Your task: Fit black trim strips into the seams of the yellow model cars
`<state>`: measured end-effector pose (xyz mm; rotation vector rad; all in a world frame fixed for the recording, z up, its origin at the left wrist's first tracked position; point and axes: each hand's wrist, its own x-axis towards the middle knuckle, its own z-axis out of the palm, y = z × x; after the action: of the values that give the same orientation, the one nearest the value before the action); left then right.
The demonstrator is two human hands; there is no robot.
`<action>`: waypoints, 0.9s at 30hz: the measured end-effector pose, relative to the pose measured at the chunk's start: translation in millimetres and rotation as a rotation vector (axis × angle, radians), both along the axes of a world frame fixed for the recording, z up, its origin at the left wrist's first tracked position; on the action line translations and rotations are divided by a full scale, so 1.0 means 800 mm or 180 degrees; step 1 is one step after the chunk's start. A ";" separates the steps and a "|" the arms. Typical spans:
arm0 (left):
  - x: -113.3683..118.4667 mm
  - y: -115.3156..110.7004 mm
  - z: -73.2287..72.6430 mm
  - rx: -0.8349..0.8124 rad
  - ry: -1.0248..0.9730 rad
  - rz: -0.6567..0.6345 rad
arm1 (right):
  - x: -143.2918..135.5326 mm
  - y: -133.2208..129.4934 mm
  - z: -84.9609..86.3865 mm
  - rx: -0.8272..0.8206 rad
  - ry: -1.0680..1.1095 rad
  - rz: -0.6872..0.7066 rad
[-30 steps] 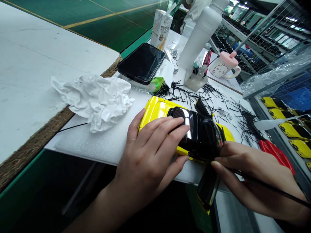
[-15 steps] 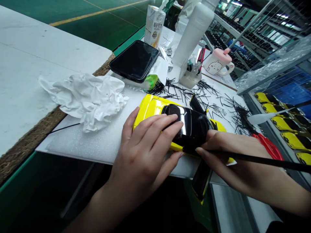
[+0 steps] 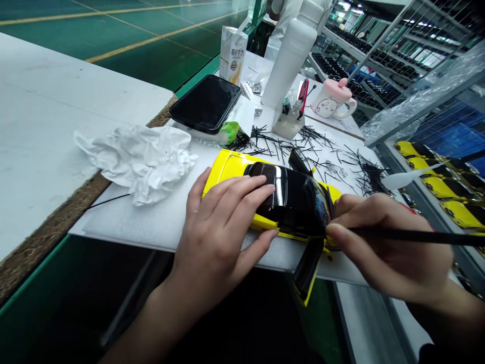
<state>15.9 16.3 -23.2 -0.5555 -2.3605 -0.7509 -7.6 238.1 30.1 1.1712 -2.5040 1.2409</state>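
A yellow model car (image 3: 223,167) with a glossy black roof lies on white foam sheeting (image 3: 151,222), its two doors swung out. My left hand (image 3: 223,227) is over the car's rear half, fingers across the body and thumb along the near side, holding it. My right hand (image 3: 386,242) pinches a long thin black stick (image 3: 417,236) by the windshield; the stick runs out past the right edge. Its tip is hidden at my fingers. The near open door (image 3: 306,268) hangs over the foam's edge.
Crumpled white paper (image 3: 140,156), a phone (image 3: 208,101), a drink carton (image 3: 232,55), a white bottle (image 3: 288,63) and a lidded mug (image 3: 331,98) surround the work. Many black slivers (image 3: 280,144) lie behind the car. More yellow cars (image 3: 439,187) stand on a rack at right.
My right hand has moved right along the car's near side, from the door area to the windshield's front corner. My left hand stays on the car. The camera view has shifted slightly.
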 end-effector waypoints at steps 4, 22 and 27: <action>-0.001 0.000 0.000 0.0016 -0.0012 -0.0006 | -0.002 0.001 -0.007 0.0498 0.0247 0.0187; 0.008 -0.017 -0.003 -0.0221 0.0326 -0.0522 | -0.009 0.001 0.010 -0.0093 0.0095 -0.0001; 0.008 -0.024 -0.007 -0.0838 0.0420 -0.0354 | -0.002 0.043 0.068 -0.0790 0.0637 -0.1142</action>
<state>21.9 -3.0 -28.9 -0.8272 -2.3336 -0.4367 -9.4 272.3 84.1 0.7110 -2.2103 1.2226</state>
